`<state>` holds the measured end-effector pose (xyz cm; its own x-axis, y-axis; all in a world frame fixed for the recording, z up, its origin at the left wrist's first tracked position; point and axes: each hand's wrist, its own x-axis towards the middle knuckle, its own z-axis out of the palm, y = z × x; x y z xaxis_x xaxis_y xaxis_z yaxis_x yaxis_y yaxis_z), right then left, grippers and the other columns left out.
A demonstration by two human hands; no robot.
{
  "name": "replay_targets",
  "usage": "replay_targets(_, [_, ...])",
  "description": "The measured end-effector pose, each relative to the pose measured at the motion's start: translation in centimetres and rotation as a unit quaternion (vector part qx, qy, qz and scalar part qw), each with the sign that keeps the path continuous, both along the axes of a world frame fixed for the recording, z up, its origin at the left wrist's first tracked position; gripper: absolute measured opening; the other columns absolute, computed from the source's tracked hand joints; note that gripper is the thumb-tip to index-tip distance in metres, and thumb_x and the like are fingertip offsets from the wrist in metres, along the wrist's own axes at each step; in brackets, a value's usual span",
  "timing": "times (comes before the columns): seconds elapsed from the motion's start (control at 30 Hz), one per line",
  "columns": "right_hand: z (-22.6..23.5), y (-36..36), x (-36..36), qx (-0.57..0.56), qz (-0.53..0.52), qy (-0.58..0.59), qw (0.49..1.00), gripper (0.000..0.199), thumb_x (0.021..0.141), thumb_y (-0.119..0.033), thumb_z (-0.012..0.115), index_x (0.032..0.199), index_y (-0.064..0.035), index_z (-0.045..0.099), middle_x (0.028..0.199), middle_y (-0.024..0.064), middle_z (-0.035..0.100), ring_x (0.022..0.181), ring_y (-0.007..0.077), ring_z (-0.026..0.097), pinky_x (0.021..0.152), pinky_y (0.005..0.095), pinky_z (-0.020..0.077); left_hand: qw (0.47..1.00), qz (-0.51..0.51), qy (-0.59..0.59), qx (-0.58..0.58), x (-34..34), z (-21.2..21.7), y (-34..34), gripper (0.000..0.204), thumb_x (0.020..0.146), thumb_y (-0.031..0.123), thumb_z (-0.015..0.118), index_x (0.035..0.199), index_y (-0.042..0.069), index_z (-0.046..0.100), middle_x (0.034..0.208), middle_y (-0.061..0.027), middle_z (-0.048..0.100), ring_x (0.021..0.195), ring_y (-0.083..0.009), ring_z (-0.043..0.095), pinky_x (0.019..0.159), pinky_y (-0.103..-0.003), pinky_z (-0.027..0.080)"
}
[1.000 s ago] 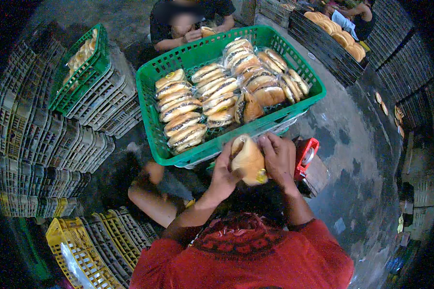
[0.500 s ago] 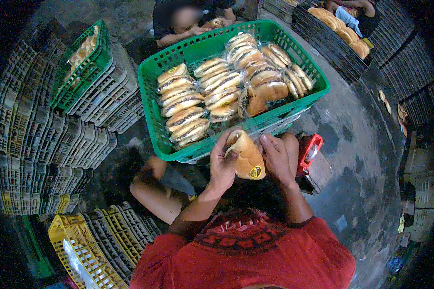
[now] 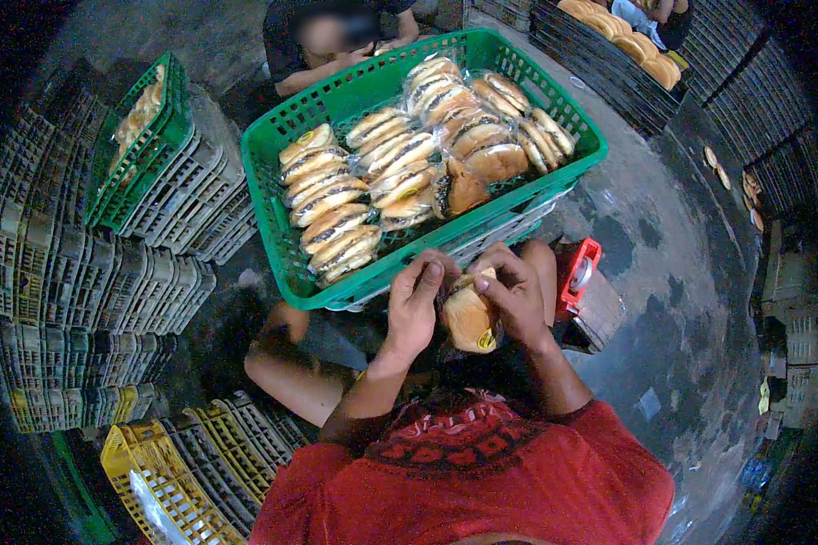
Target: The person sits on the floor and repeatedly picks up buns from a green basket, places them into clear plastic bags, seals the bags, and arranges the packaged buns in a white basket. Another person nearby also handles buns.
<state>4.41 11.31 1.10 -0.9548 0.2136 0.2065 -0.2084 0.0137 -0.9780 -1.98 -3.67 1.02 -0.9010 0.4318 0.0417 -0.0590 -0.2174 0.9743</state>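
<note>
Right hand [image 3: 515, 295], near the centre of my view, pinches the upper end of a bun [image 3: 471, 320] between thumb and fingers. Left hand [image 3: 413, 304], just beside it, has its thumb close to its curled fingers; I can't tell whether any film is caught there.

Largest first: tall crate stacks [image 3: 54, 218] fill the left of the frame. From upper centre toward the middle I see the green basket [image 3: 262, 213], where I'd count the finished share: rows of filled buns [image 3: 336, 213], many visibly in clear film, some bearing yellow stickers. At the upper right, plain round buns [image 3: 629, 38] lie on dark trays; I judge those not yet worked on. Right of centre, I have a red tape dispenser [image 3: 578, 277] near the right forearm, with neither hand on it.

Smallest last: the bun between the hands sits below the basket's near rim, its yellow sticker [image 3: 486, 340] already on. Its upper end looks unfinished to me, and it is not yet in the basket.
</note>
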Motion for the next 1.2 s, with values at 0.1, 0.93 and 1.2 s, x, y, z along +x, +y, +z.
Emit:
replay_targets(0.1, [-0.5, 0.3, 0.2, -0.060, 0.007, -0.029, 0.998, 0.013, 0.084, -0.013, 0.070, 0.088, -0.0012, 0.067, 0.092, 0.0065, 0.061, 0.090, 0.0159, 0.056, 0.082, 0.0282, 0.0444, 0.968, -0.059, -0.203, 0.134, -0.2, -0.3, 0.3, 0.013, 0.099, 0.013, 0.054, 0.106, 0.003, 0.060, 0.093, -0.0014, 0.058, 0.084, -0.0126, 0.055, 0.076, -0.026, 0.044])
replay_targets(0.93, [-1.7, -1.4, -0.7, -0.009, -0.143, -0.020, 0.990, 0.007, 0.085, -0.006, 0.069, 0.088, -0.0017, 0.063, 0.100, 0.0061, 0.058, 0.097, 0.0153, 0.055, 0.085, 0.0276, 0.0441, 0.987, 0.098, 0.097, -0.077, 0.2, -2.2, 1.7, 0.008, 0.093, 0.009, 0.061, 0.092, 0.001, 0.062, 0.097, -0.0053, 0.060, 0.092, -0.0146, 0.056, 0.085, -0.030, 0.045])
replay_targets(1.2, [-6.5, 0.4, 2.1, -0.053, -0.211, -0.028, 0.976, 0.023, 0.083, -0.008, 0.070, 0.098, -0.0058, 0.053, 0.095, 0.0060, 0.057, 0.092, 0.0164, 0.055, 0.084, 0.0308, 0.0453, 0.993, 0.092, 0.049, -0.058, 2.7, -3.8, 3.5, 0.018, 0.088, 0.001, 0.061, 0.106, 0.002, 0.059, 0.088, -0.0026, 0.059, 0.082, -0.0083, 0.054, 0.074, -0.023, 0.044])
